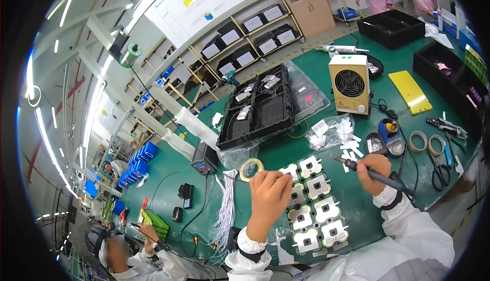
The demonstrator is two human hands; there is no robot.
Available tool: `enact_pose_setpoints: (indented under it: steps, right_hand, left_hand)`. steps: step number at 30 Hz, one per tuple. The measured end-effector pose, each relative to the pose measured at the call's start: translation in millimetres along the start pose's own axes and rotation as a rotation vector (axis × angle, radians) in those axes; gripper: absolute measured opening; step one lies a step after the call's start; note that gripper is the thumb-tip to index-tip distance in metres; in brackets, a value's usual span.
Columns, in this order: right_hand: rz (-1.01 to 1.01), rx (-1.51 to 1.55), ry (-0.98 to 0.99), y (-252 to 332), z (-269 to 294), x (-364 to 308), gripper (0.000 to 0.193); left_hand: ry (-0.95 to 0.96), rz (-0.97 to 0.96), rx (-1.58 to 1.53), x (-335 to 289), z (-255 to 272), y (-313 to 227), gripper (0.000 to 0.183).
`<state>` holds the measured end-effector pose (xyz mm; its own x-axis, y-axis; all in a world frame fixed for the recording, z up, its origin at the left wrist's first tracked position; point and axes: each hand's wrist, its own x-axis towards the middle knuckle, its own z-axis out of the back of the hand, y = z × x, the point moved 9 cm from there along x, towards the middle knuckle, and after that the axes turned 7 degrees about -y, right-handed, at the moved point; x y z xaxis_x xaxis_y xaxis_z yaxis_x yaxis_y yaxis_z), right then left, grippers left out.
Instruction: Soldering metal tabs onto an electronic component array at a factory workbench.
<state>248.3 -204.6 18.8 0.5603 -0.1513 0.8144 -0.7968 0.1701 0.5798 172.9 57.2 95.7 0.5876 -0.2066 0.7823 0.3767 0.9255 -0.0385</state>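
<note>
My right hand (374, 175) is closed round the handle of a soldering iron (383, 180), whose tip points left over white strips (352, 148). In front of me lies a battery pack (317, 186), two columns of square cells with white pads and metal tabs. My left hand (270, 194) is above its far left corner, fingers pinched together. Whatever the fingers hold, if anything, is too small to make out. Left of that hand lies a bundle of thin white wires (224, 214), with a tape roll (251, 168) beyond it.
A beige fan unit (351, 86) and a black plastic case (260, 106) stand farther back. To the right are a soldering stand (391, 133), tape rolls (417, 141) and scissors (441, 171). At lower left a co-worker's hand (148, 234) is by a green block (155, 224).
</note>
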Motion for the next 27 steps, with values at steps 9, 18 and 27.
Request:
enact_pose_setpoints:
  steps: [9,18,27]
  right_hand:
    - [0.171,0.064,0.128,-5.5,-30.2,13.9,0.009]
    - [0.180,0.065,0.167,-14.9,-42.0,4.9,0.009]
    - [0.163,0.057,0.160,-16.4,-44.6,5.0,0.008]
  left_hand:
    - [0.113,0.057,-0.225,21.2,-69.2,15.8,0.010]
    - [0.137,0.057,-0.222,18.8,-85.5,18.8,0.011]
    - [0.146,0.048,-0.246,18.3,-93.2,20.4,0.010]
